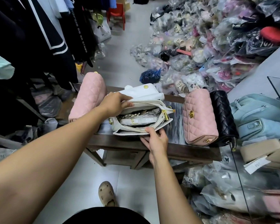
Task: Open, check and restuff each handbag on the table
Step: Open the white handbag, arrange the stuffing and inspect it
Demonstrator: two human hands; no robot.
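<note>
Head view: a white handbag (141,120) lies on a dark wooden table (120,143) between the two hands, its gold zipper undone and its mouth pulled wide. The left hand (115,103) grips the far rim with its fingers curled over the edge. The right hand (155,138) pinches the near rim, thumb on top and fingers beneath. Inside the bag show a gold chain strap (132,116) and a plastic-wrapped bundle of stuffing (136,121).

Just beyond the left hand lies a white dust bag (144,92). To the left of that hand a pink quilted bag (89,97) sits at the table's edge. To the right of the right hand stands a second pink quilted bag (199,117) with a gold clasp, touching a black quilted bag (223,113).

Further right are light blue bags (262,117) and a paper tag (257,164) whose print is too small to read. Far beyond the left hand hang a black garment (81,38) with white vertical lettering and a grey carrier bag (103,33) with a printed name, both too blurred to read.
</note>
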